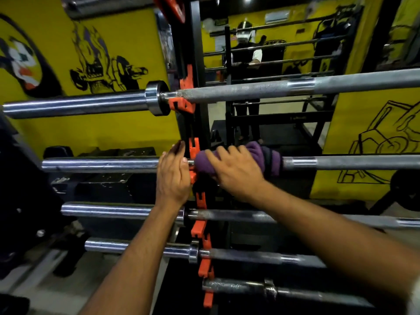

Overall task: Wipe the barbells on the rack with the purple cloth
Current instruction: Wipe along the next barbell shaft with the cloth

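The right hand (236,169) wraps its fingers over the purple cloth (261,155), clamping it around the second barbell (352,162) from the top, just right of the orange rack hooks (195,146). The left hand (173,176) sits just left of the cloth at the same bar's collar, palm turned toward the rack and fingers fairly straight, though whether it truly clasps the collar cannot be told. 5 barbells lie across the rack: the top barbell (250,90) above the hands, and 3 lower barbells (238,215) beneath the forearms, nearer the camera. Behind the rack upright (200,64) a mirror (284,53) reflects the bars. The yellow wall (127,42) to the left bears black drawings.
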